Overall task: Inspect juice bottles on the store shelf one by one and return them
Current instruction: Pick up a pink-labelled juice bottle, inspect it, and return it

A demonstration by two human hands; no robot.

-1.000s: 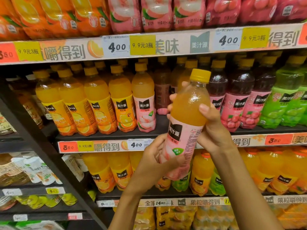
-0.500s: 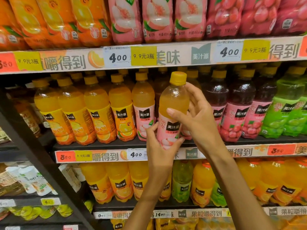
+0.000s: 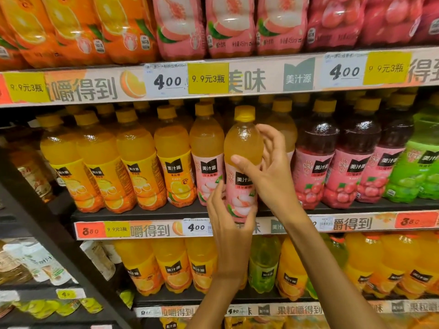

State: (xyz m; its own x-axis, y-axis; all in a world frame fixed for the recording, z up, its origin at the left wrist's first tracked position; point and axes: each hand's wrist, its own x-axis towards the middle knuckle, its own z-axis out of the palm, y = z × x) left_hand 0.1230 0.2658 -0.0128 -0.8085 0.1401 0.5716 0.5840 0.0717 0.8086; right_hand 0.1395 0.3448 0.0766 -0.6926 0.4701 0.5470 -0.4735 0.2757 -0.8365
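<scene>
A peach juice bottle [image 3: 242, 160] with a yellow cap and pink label stands upright at the front of the middle shelf [image 3: 147, 216], next to a matching peach bottle [image 3: 206, 157] on its left. My left hand [image 3: 228, 224] grips its base from below and the left. My right hand [image 3: 268, 169] holds its upper body, thumb across the front, fingers spread behind the neck.
Orange juice bottles [image 3: 99, 162] fill the middle shelf's left; dark red bottles [image 3: 316, 160] and green bottles [image 3: 420, 167] stand to the right. Price strips [image 3: 166, 80] run along each shelf edge. More bottles line the shelves above and below. A side rack [image 3: 35, 262] holds pouches at the lower left.
The bottle was tilted near me, then it was moved up and back toward the shelf and turned upright. It now stands in the gap beside the other peach bottle, both hands still on it.
</scene>
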